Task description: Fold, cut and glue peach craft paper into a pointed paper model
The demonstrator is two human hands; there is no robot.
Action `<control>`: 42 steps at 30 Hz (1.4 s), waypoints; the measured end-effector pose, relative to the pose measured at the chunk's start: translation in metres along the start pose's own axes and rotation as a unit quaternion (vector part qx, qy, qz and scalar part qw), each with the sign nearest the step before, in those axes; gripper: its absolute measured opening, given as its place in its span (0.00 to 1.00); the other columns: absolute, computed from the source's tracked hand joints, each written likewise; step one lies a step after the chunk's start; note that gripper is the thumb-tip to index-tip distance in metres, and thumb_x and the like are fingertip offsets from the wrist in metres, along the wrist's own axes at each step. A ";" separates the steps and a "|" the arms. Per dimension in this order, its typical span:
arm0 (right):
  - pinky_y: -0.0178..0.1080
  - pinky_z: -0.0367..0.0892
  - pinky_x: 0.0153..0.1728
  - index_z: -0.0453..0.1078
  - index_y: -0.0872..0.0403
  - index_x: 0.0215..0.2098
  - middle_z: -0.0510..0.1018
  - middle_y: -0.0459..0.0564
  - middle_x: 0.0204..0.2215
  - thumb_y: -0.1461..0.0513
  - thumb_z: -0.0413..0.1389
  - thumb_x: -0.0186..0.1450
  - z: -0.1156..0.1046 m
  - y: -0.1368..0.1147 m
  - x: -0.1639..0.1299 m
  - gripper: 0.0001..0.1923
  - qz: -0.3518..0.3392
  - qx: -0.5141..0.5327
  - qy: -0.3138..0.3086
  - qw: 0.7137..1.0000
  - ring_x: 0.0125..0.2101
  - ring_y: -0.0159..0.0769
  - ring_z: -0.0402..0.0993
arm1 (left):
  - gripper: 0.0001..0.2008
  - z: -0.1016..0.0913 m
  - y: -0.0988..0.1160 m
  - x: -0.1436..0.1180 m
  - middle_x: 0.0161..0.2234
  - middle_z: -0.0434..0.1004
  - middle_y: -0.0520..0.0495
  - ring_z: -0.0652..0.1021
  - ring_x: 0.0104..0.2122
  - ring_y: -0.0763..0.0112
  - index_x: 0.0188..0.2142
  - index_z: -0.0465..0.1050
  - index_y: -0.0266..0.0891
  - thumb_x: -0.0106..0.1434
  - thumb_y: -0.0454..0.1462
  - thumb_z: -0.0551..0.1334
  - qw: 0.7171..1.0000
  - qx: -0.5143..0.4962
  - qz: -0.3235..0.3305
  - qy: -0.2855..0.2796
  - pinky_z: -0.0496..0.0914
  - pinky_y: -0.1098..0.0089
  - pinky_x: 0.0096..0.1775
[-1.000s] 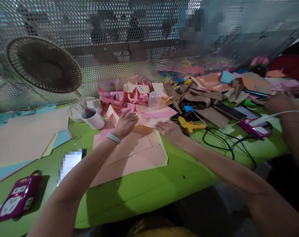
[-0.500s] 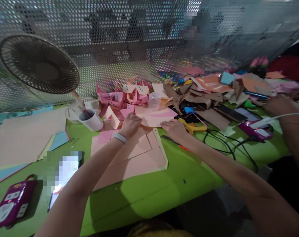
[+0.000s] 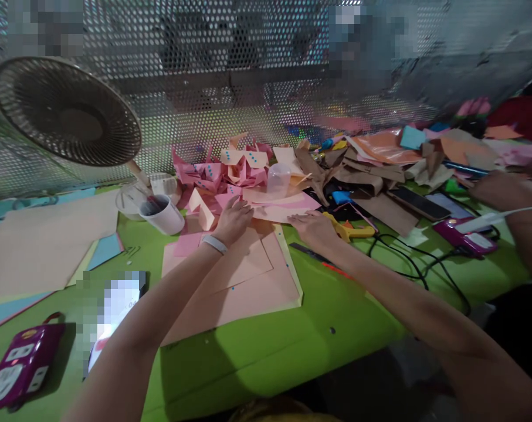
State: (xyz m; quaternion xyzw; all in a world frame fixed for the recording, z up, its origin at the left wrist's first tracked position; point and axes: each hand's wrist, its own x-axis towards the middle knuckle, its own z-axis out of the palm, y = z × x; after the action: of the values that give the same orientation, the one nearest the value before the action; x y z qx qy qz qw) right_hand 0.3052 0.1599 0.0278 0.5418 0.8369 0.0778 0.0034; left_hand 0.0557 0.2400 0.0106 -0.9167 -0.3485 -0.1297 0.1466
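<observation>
While both arms stretched out over the bright green table (image 3: 257,351), the left hand (image 3: 233,221) lay palm down, fingers spread, on the near edge of a pale peach sheet of paper with a pink curved band (image 3: 283,208), and the right hand (image 3: 312,225) pressed flat on the same sheet just beside it, fingers apart and clamped on nothing. That sheet sat at the far end of a larger stack of peach card sheets (image 3: 239,281), just in front of a heap of folded pink and peach paper pieces with blue dots (image 3: 222,173). A white wristband (image 3: 213,243) showed on the left wrist. Just right of the right hand lay a yellow glue gun (image 3: 349,230), its black cable (image 3: 406,258) looping across the table. To the left stood a white paper cup (image 3: 162,214), near a round wire-grille desk fan (image 3: 65,114). Far right, another person's hand (image 3: 497,190) hovered over brown paper scraps (image 3: 371,187)
</observation>
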 end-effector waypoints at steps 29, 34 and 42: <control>0.42 0.65 0.45 0.72 0.58 0.55 0.82 0.58 0.43 0.69 0.49 0.67 -0.010 -0.006 0.010 0.20 0.006 0.018 0.007 1.000 0.41 0.42 0.78 | 0.15 -0.005 -0.013 0.008 0.41 0.82 0.40 0.78 0.46 0.60 0.42 0.79 0.37 0.62 0.28 0.55 0.999 -0.032 -0.033 -0.026 0.62 0.57 0.58; 0.42 0.64 0.49 0.73 0.59 0.53 0.81 0.59 0.46 0.71 0.51 0.64 -0.010 0.006 -0.002 0.20 0.011 0.011 0.017 1.000 0.44 0.43 0.78 | 0.15 0.002 0.004 0.018 0.42 0.82 0.42 0.78 0.45 0.62 0.43 0.78 0.37 0.64 0.29 0.53 0.998 -0.042 -0.031 -0.025 0.65 0.59 0.55; 0.37 0.65 0.42 0.77 0.55 0.45 0.83 0.55 0.38 0.65 0.48 0.69 -0.007 -0.036 0.008 0.16 -0.019 0.037 0.021 0.999 0.39 0.39 0.78 | 0.14 0.003 -0.026 0.009 0.35 0.82 0.39 0.79 0.41 0.58 0.39 0.79 0.37 0.61 0.28 0.55 0.998 -0.037 -0.041 -0.044 0.67 0.58 0.48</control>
State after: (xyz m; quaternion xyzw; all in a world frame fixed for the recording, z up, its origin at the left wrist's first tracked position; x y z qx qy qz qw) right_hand 0.2686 0.1520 0.0308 0.5240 0.8492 0.0578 -0.0325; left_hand 0.0451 0.2653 0.0160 -0.9112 -0.3868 -0.1083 0.0920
